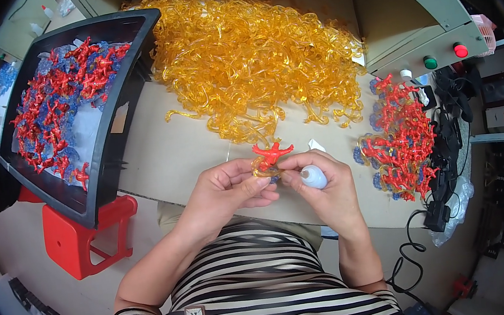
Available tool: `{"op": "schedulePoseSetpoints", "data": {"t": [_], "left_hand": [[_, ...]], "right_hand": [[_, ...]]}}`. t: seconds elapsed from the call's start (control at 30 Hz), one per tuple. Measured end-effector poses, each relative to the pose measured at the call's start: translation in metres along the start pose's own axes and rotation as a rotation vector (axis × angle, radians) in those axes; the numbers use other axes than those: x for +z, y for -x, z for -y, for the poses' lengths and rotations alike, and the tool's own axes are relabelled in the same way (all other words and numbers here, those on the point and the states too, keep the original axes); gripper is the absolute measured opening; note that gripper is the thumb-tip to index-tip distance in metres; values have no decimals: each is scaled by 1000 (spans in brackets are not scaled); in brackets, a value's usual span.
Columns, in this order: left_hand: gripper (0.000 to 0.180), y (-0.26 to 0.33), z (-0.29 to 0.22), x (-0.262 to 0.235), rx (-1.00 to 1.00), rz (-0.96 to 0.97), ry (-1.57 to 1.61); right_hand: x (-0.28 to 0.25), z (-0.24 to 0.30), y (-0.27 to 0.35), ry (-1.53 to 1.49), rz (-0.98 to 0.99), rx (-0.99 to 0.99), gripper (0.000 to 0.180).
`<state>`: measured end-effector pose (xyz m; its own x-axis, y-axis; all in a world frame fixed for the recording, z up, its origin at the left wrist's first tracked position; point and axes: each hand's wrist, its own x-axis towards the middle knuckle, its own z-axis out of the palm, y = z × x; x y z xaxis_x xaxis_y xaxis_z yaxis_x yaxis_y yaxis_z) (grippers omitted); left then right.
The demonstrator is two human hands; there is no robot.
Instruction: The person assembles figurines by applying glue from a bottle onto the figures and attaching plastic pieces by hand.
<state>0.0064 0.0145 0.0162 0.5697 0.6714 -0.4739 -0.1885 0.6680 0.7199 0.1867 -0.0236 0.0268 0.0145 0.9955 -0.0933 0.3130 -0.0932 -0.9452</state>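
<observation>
Two hands, left hand, right hand, fingers pinching one red coral piece, one white bottle

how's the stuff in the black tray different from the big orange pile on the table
The tray pieces are opaque red mixed with blue, while the orange pile is one clear amber colour. The tray pieces lie spread thin inside the black tray, which is tilted; the orange pile is heaped loose on the flat table. The orange pile is far larger. Both are small branching plastic parts.

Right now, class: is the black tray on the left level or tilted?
Tilted: the black tray leans off the table edge onto the red stool.
</observation>
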Motion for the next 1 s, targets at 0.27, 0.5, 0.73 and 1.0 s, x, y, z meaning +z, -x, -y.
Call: {"op": "schedulePoseSetpoints", "data": {"t": [0.27,0.5,0.73,1.0], "left_hand": [[26,-4,-1,-4,-2,23,20],[26,-3,-8,-8,-136,28,15],[28,-3,-2,-5,-43,47,-1],[29,1,0,1,48,71,3]], "right_hand": [[-1,2,-5,-55,-46,20,19],[-10,6,-14,-103,102,78,19],[-6,18,-10,197,3,-142,21],[1,14,-7,244,-118,-244,18]]}}
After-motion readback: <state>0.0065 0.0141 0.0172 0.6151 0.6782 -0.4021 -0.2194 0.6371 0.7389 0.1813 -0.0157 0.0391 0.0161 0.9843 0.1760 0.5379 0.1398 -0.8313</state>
